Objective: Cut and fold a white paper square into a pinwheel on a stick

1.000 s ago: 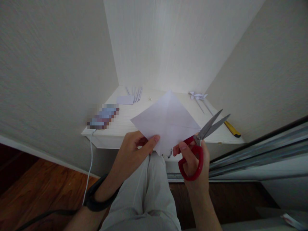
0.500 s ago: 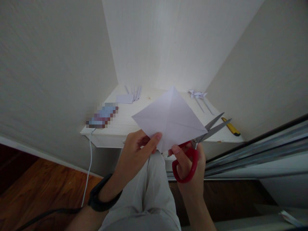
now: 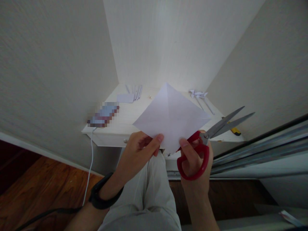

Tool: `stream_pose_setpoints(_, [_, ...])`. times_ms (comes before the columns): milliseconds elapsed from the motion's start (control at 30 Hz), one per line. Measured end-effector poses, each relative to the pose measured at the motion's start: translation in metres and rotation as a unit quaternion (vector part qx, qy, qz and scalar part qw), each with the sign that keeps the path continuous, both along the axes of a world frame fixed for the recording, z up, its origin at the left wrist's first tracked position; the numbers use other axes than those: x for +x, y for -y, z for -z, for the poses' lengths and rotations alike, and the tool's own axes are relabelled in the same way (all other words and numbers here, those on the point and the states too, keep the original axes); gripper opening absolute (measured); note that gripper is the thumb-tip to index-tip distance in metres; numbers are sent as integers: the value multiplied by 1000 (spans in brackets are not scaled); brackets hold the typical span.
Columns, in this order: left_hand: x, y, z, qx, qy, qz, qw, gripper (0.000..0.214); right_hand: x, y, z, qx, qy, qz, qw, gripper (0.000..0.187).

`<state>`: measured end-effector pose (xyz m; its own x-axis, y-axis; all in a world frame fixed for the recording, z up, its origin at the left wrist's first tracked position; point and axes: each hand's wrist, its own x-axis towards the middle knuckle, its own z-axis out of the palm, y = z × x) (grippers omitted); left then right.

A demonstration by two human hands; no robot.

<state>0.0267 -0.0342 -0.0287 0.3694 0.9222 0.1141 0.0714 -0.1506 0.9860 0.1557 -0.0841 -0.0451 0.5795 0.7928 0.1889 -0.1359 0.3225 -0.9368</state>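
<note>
Over the desk's [image 3: 125, 123] near edge, the left hand [image 3: 138, 150] pinches the square paper [image 3: 170, 112]; the right hand [image 3: 192, 157], gripping red-handled scissors [image 3: 205, 138], has swung their blades right, off its corner, so cutting seems paused.

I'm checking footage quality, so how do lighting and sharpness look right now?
Head view: dim overall, with a soft bright patch on the back wall; head view: red-handled scissors distinct, creases faint on the white paper; head view: phone-like device masked by coarse pixel blocks.
</note>
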Motion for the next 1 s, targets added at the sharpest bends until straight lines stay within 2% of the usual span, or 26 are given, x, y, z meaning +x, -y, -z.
stream_pose_setpoints(100, [-1,-1,-1,17,4,-11,1000,38,1,-1,0,2,-23,-34,999,12])
stream_pose_setpoints(233, [-4,-5,-4,24,26,-52,998,36,6,-1,5,21,-46,-118,992,10])
stream_pose_setpoints(433, [-7,-10,-7,69,19,-123,990,37,7,10,26,-3,-58,-222,973,21])
stream_pose_setpoints(667, [-7,-12,-9,97,-36,-161,982,37,-1,23,40,-29,-66,-251,965,47])
stream_pose_setpoints(867, [-6,-7,-14,123,-78,-190,971,39,-11,23,39,-38,-44,-309,949,51])
stream_pose_setpoints(1000, [-6,-4,-18,154,-113,-208,959,39,-16,22,38,-65,-60,-322,943,54])
